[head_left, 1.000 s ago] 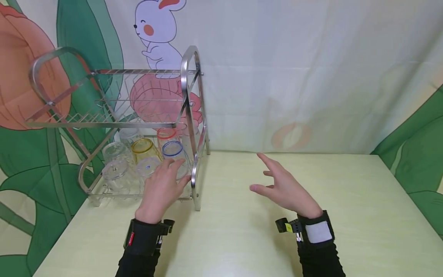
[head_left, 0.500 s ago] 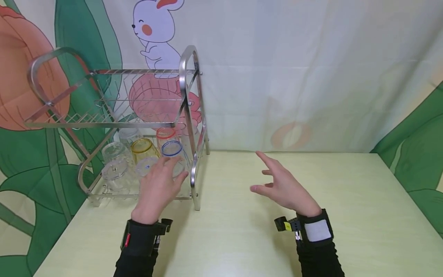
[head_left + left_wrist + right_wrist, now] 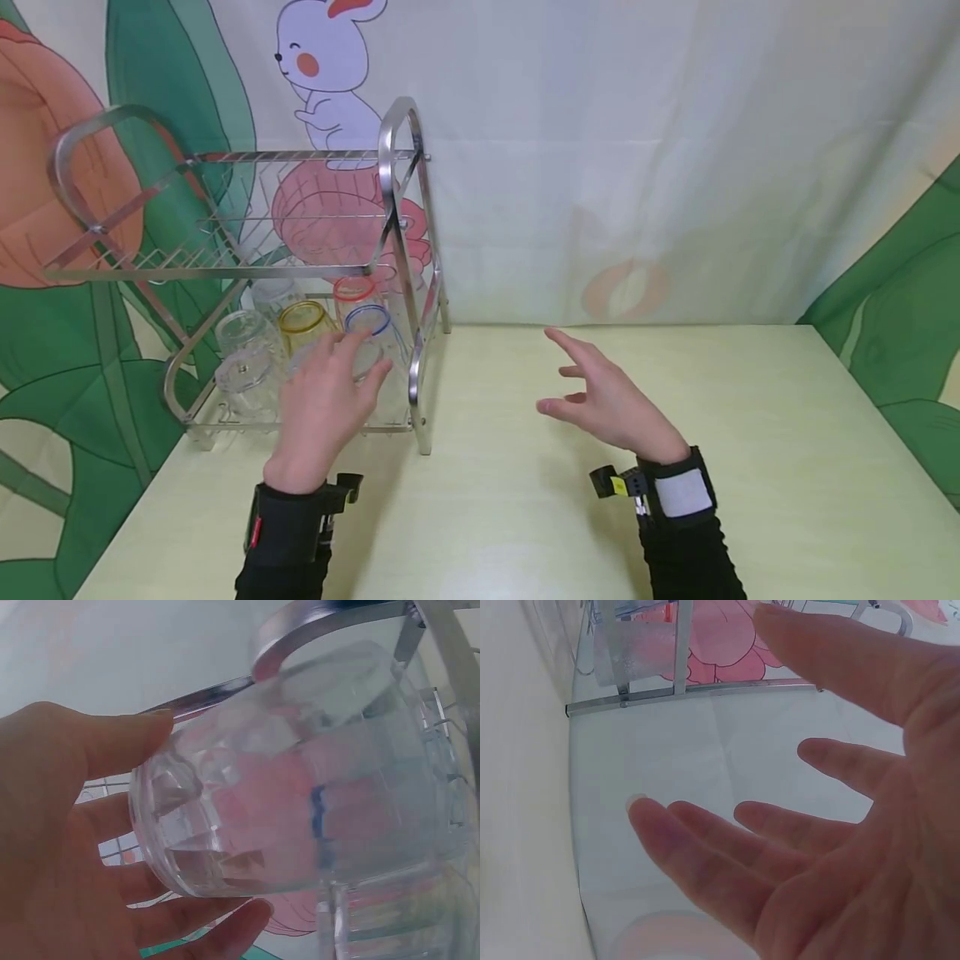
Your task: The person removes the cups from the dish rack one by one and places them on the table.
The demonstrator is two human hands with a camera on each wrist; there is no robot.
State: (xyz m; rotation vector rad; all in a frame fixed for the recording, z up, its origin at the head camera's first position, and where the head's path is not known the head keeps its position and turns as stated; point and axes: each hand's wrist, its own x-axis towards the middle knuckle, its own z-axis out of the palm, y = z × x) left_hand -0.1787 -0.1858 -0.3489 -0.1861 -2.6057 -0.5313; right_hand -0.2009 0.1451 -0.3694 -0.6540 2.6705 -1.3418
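Gripping a clear glass [image 3: 255,825] in the left hand [image 3: 322,404], thumb at the edge of its upturned base and fingers round the opposite side; holding the right hand [image 3: 618,408] up over the table [image 3: 495,517], at three o'clock from the clear glass, with fingers spread and touching nothing; hands well apart. For the clear glass, look toward eight o'clock from the middle of the head view, at the front right of the rack [image 3: 300,272], over its lower shelf [image 3: 247,427]; hard to tell whether resting on the wires or slightly clear of them.

Keep thumb and fingers opposed, with firm but gentle pressure on probably slippery sides; move straight up or down before any sideways shift, so as not to clink against the blue-rimmed glass [image 3: 367,317] at twelve o'clock or the yellow glass [image 3: 303,318] at ten; allow room too for the post [image 3: 414,392] at three; mind the lower rim near the wires, a likely spot for catching.

Of brands, none to be read; on the left wristband [image 3: 288,525], a red tag [image 3: 256,532] too small to make out; on the right wristband [image 3: 697,458], a white patch [image 3: 684,493], with a yellow label [image 3: 618,485] toward nine o'clock from it, likewise unreadable; on the cloth [image 3: 525,167] behind, a printed rabbit [image 3: 330,46] toward eleven o'clock, without words in view.
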